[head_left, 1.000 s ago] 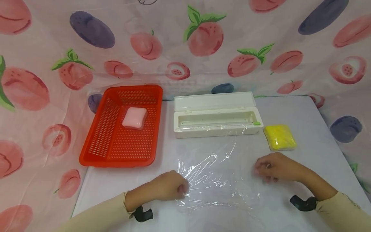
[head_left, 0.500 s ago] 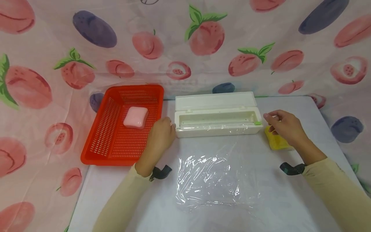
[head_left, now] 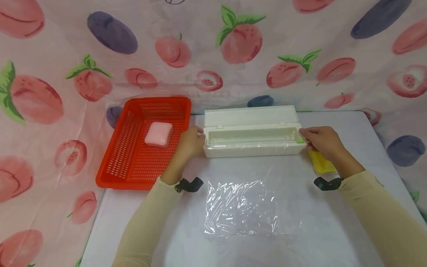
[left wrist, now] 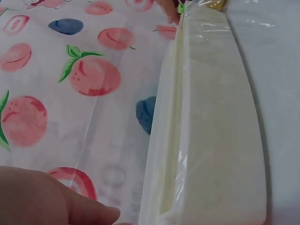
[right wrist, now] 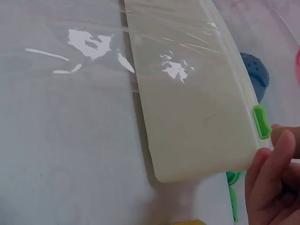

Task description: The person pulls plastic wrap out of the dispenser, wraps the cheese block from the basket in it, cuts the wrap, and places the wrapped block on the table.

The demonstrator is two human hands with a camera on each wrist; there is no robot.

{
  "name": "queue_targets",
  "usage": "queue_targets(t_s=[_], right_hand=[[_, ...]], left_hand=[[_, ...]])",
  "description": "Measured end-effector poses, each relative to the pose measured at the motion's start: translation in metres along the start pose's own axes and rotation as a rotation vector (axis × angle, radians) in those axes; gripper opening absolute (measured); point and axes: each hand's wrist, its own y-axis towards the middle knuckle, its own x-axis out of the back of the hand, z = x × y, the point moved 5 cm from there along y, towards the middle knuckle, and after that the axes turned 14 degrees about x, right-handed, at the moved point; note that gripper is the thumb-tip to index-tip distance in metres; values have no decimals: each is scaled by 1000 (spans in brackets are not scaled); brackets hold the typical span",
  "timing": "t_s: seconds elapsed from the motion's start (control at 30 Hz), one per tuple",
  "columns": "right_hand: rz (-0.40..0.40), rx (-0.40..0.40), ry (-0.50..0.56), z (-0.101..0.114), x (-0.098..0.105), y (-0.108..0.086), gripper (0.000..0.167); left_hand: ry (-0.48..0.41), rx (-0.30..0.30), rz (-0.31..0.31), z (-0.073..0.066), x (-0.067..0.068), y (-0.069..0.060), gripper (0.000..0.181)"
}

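A white cling film dispenser (head_left: pixel 255 150) lies across the back of the table, its lid raised at the rear and a green slider (right wrist: pixel 261 123) near its right end. My left hand (head_left: pixel 190 144) holds the left end; in the left wrist view, part of that hand (left wrist: pixel 51 201) shows, but its contact with the box is out of frame. My right hand (head_left: pixel 325 142) grips the right end, its fingertips (right wrist: pixel 262 157) at the corner beside the slider. Clear plastic film (head_left: pixel 240 207) runs over the front edge and lies spread on the table before the dispenser.
An orange-red perforated basket (head_left: pixel 116 181) stands at the left with a pink, rounded soap-like block (head_left: pixel 159 134) in it. A yellow wrapped packet (head_left: pixel 321 163) lies partly under my right hand. Behind the white-covered table (head_left: pixel 333 237) hangs a fruit-patterned curtain (head_left: pixel 233 81).
Both hands have left the front of the film and moved back to the dispenser's two ends, where they now hold it. The film lies loose on the table; basket and packet stay put.
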Motion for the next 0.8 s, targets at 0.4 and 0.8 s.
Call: queue_targets(t_s=[0.4,0.8], right_hand=[[-86,10,108,3,0,15,74],[-151,-12,127,15,0,40,63]], left_hand=[[-94,-16,-64,-14,10,11,35],[-136,-22,-67,-15,6,31,36]])
